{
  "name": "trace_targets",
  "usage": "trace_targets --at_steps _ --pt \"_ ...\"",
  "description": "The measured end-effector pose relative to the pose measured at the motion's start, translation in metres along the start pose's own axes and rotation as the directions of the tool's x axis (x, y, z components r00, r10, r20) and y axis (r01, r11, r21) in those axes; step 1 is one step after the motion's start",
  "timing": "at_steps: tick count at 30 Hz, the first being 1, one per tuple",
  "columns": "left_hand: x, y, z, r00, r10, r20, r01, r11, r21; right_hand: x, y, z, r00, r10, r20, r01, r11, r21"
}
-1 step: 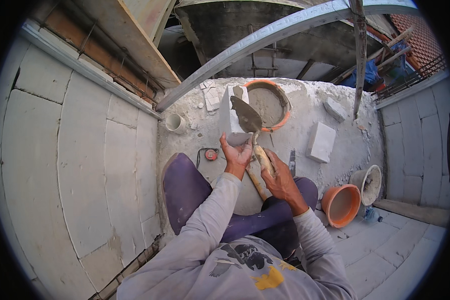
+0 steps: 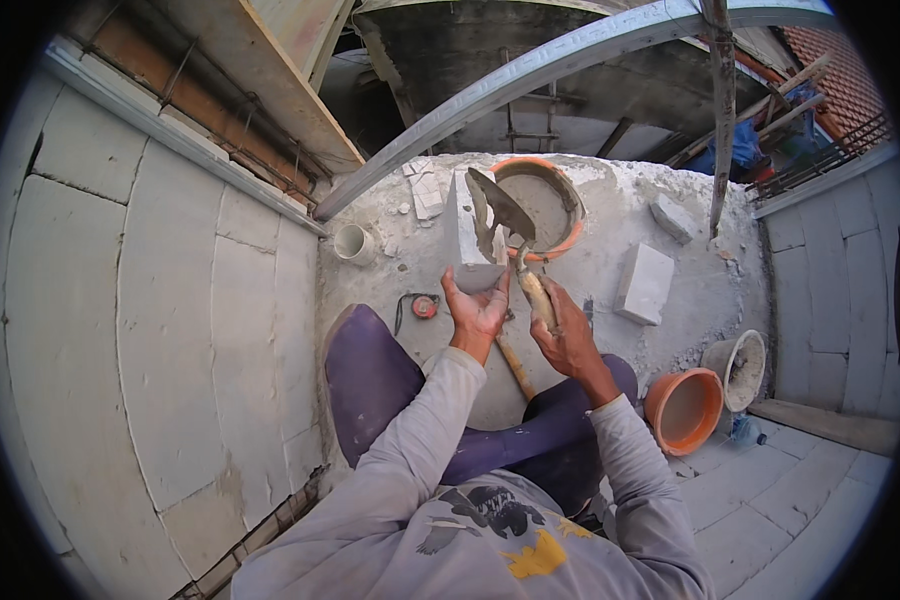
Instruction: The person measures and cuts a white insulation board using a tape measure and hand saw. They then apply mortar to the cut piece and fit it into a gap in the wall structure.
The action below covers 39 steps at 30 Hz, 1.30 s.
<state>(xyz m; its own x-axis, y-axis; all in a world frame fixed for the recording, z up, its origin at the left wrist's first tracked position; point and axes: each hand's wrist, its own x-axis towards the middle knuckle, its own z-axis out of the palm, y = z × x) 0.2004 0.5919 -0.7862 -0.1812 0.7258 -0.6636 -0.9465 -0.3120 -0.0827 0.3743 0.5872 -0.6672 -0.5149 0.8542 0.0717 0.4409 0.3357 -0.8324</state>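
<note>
My left hand cups the near end of a white lightweight block, thumb and fingers on either side of it. Grey mortar coats part of the block's top. In my right hand is a trowel, gripped by its wooden handle. The trowel's blade is tilted on edge along the block's right side, over the mortar. Just beyond stands an orange basin of wet mortar. A wooden-handled tool lies below my hands, its head hidden.
A red tape measure and a white cup lie to the left. Rightward are a white block, a broken piece, an orange bucket and a pale bucket. A metal beam arches across the far side.
The trowel blade has tipped from lying flatter to more on edge and shifted slightly right, uncovering mortar on the block. My right hand has moved a little right; my left still holds the block.
</note>
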Motion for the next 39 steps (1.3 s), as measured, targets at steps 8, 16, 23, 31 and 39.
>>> trace_targets --at_steps 8,16,23,31,39 --pt "-0.052 0.001 0.031 0.982 -0.172 0.084 0.177 0.983 -0.055 0.0 0.12 0.005 0.999 -0.022 0.034 0.029 0.971 -0.237" --pt "-0.023 0.012 0.016 0.981 -0.162 0.108 0.167 0.985 -0.038 -0.004 0.114 -0.052 0.998 -0.038 0.04 0.045 0.98 -0.193" --pt "-0.018 0.003 0.039 0.993 -0.093 -0.073 0.092 0.996 -0.02 -0.03 0.05 -0.033 0.974 0.105 0.203 -0.031 0.941 -0.337" --pt "-0.043 0.008 0.057 0.976 -0.036 -0.216 0.037 0.999 -0.001 -0.008 0.032 -0.072 0.894 0.169 0.416 -0.243 0.961 0.134" --pt "-0.062 0.025 0.025 0.984 -0.17 0.063 0.165 0.984 0.067 0.031 0.11 -0.028 0.991 -0.033 0.128 0.052 0.988 -0.148"
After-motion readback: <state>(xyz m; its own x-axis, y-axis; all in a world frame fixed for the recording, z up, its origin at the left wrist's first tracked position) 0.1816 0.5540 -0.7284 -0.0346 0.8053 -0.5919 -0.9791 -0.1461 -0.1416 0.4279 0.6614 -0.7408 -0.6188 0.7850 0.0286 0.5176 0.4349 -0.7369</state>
